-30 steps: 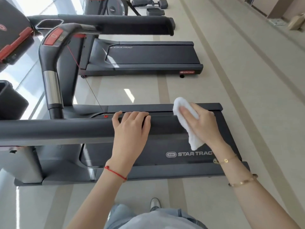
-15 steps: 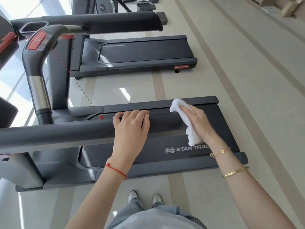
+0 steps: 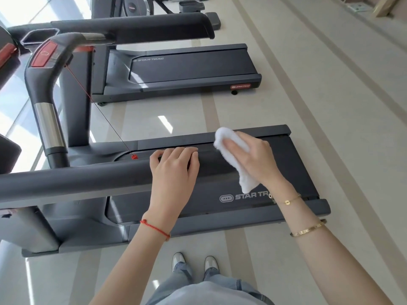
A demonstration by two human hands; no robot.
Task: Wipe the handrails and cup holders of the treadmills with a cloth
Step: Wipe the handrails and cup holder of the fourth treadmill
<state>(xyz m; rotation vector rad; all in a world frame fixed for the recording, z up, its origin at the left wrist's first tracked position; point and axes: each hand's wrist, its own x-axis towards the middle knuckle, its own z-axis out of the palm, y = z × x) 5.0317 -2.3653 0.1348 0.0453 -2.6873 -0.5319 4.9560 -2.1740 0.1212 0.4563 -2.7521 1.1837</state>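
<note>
White cloth (image 3: 229, 150) lies at the right end of the near handrail (image 3: 77, 179), clasped in the right hand (image 3: 253, 159); left hand (image 3: 174, 170) curls over the rail. Far handrail (image 3: 132, 27) and cup holder (image 3: 40, 36) apparently remain

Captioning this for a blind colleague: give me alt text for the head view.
A right hand presses a white cloth on a dark treadmill handrail while the left hand holds the rail beside it. More treadmills stand behind.
</note>
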